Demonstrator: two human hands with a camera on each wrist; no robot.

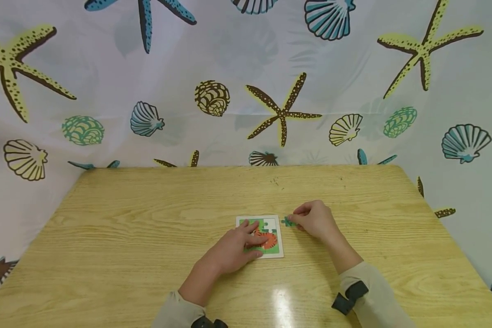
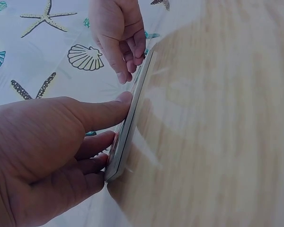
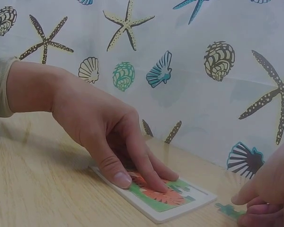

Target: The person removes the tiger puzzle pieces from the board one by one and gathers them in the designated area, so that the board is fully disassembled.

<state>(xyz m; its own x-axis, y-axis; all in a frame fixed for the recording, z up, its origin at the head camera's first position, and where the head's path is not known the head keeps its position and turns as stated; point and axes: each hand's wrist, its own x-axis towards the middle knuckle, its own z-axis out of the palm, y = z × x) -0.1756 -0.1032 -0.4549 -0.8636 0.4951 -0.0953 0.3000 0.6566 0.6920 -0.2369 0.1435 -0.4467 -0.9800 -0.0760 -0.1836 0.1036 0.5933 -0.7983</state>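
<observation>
Item: piece (image 1: 287, 222), green, one. Located just beside the board's upper right corner, on your right; a narrow strip of table (image 1: 127, 228) shows between the two. A tab on it points left, toward the board. Long axis: cannot be told, as your fingertips cover part of it. Whether it touches the table is likewise unclear.

Item: board (image 1: 272, 256), white-framed, flat on the table, with an orange striped picture on green. Gap (image 1: 272, 223), white, in its upper right part; it lies to the left of the piece and about level with it, so the line between them runs nearly straight across.

Item: your right hand (image 1: 315, 220). Thumb and fingers drawn narrow, pinching the piece from its right side.

Item: your left hand (image 1: 238, 246). Fingers spread, resting over the left and middle of the board; thumb near the front edge. Its fingertips lie nearer the gap than your right ones, just left of it, but hold no piece.
</observation>
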